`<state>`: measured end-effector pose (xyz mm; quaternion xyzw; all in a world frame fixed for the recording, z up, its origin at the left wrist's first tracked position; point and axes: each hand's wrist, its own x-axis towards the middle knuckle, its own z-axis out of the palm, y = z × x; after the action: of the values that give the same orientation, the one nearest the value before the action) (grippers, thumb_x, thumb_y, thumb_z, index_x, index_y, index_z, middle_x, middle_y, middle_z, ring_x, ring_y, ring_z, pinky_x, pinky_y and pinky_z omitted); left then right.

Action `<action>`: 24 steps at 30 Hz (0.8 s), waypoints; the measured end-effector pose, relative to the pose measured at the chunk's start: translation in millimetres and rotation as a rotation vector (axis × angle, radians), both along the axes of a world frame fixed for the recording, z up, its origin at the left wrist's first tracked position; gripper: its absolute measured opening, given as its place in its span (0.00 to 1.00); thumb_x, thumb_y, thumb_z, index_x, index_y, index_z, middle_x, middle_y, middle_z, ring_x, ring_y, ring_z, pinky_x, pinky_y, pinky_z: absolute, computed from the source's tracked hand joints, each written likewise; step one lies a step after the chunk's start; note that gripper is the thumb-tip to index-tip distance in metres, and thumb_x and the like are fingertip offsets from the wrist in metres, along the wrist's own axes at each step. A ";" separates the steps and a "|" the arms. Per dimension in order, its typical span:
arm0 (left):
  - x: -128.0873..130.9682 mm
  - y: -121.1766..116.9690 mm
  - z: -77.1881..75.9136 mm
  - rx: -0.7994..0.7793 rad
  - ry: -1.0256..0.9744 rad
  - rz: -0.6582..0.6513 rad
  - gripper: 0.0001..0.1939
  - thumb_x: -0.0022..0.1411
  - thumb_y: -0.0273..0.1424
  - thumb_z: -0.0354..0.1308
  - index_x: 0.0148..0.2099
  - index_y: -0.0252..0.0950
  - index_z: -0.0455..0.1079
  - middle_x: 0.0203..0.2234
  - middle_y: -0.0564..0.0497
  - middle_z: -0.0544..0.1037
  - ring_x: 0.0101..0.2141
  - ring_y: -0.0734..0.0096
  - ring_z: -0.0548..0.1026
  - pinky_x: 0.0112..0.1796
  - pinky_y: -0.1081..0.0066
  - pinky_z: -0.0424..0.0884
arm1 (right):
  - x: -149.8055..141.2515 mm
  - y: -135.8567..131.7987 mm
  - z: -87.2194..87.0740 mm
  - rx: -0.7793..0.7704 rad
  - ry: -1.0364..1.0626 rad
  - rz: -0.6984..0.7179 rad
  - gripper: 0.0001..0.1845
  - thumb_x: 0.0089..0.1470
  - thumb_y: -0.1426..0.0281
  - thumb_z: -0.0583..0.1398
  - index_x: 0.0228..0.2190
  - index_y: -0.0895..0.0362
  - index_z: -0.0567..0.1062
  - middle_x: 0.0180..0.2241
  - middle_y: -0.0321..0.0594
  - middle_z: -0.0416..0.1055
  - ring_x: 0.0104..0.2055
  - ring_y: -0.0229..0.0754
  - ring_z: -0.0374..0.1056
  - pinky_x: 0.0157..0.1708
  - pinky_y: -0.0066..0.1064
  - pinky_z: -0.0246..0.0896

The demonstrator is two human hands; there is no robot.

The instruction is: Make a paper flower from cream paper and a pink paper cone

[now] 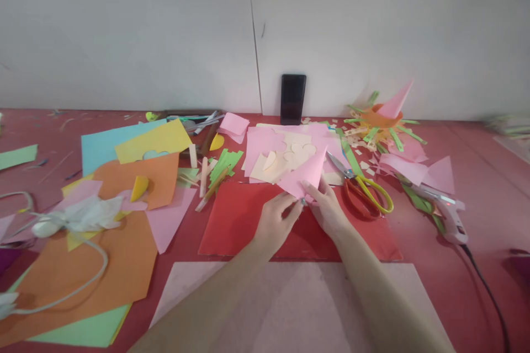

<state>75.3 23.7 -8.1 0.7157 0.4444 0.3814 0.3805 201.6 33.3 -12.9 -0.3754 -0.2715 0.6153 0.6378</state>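
Between my hands is a pink paper cone (305,174), its point tilted up to the right. My left hand (276,219) grips its lower left edge with thumb and fingertips. On its right side, my right hand (327,207) closes around the cone's lower edge. A small bluish bit shows near the fingertips, too small to name. Both hands are above a red sheet (236,220). Yellow-and-orange-handled scissors (364,193) lie partly open just right of my right hand. Behind the cone are cream paper cut-outs (285,157) on pink sheets (260,140).
A black phone (293,99) leans against the wall. At right stand a paper figure with a pink cone (385,116) and a glue gun (447,209) with a dark cord. Coloured sheets (120,265) and a white cable (99,281) cover the left. Green strips (226,165) lie nearer the middle.
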 end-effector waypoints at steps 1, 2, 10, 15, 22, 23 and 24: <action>-0.1 -0.3 -0.7 0.022 0.018 0.003 0.12 0.61 0.32 0.49 0.27 0.36 0.68 0.21 0.53 0.70 0.24 0.74 0.68 0.29 0.74 0.64 | 0.5 -0.1 0.2 0.010 0.000 0.007 0.22 0.42 0.68 0.65 0.43 0.52 0.70 0.35 0.37 0.75 0.39 0.42 0.70 0.33 0.29 0.66; -0.2 -0.7 -1.3 0.041 0.031 0.015 0.12 0.61 0.32 0.49 0.27 0.36 0.68 0.22 0.53 0.70 0.24 0.74 0.68 0.29 0.74 0.64 | 0.9 -0.2 0.4 0.017 -0.002 0.014 0.22 0.43 0.68 0.65 0.43 0.52 0.70 0.36 0.37 0.75 0.39 0.42 0.70 0.33 0.29 0.65; 0.8 0.0 1.9 -0.035 -0.011 -0.031 0.12 0.60 0.35 0.50 0.30 0.37 0.71 0.24 0.52 0.73 0.26 0.72 0.70 0.31 0.73 0.65 | 2.0 -1.0 -1.3 -0.025 0.009 0.033 0.20 0.44 0.66 0.65 0.41 0.54 0.71 0.37 0.38 0.74 0.36 0.41 0.70 0.29 0.27 0.65; 0.5 2.2 1.1 -0.156 -0.075 -0.080 0.13 0.60 0.38 0.51 0.32 0.35 0.70 0.22 0.52 0.73 0.25 0.71 0.72 0.32 0.72 0.67 | 5.4 -0.6 -3.6 -0.074 0.033 0.034 0.17 0.42 0.67 0.66 0.36 0.55 0.72 0.27 0.34 0.73 0.24 0.36 0.67 0.18 0.24 0.60; 0.2 4.2 -3.1 -0.239 -0.139 -0.065 0.13 0.57 0.39 0.54 0.30 0.34 0.70 0.20 0.52 0.74 0.24 0.70 0.72 0.30 0.72 0.69 | 3.8 -2.2 -2.3 -0.027 0.012 0.104 0.16 0.44 0.67 0.65 0.37 0.54 0.71 0.24 0.32 0.71 0.19 0.34 0.63 0.14 0.24 0.58; 0.4 4.2 -3.2 -0.259 -0.160 -0.057 0.13 0.57 0.40 0.55 0.29 0.34 0.70 0.20 0.52 0.74 0.24 0.71 0.72 0.29 0.72 0.69 | 3.2 -2.6 -1.6 -0.016 0.001 0.111 0.18 0.44 0.67 0.65 0.39 0.54 0.71 0.25 0.32 0.71 0.19 0.34 0.63 0.14 0.24 0.58; 0.7 4.2 -3.2 -0.279 -0.184 -0.050 0.13 0.56 0.40 0.55 0.30 0.34 0.70 0.20 0.52 0.73 0.24 0.71 0.72 0.29 0.72 0.69 | 2.7 -3.1 -0.7 -0.011 -0.011 0.113 0.19 0.44 0.68 0.65 0.41 0.53 0.70 0.25 0.32 0.71 0.19 0.34 0.64 0.14 0.24 0.58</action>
<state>76.0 28.0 -11.3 0.6289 0.4381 0.3704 0.5246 204.3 30.2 -13.6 -0.3663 -0.2922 0.6496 0.5987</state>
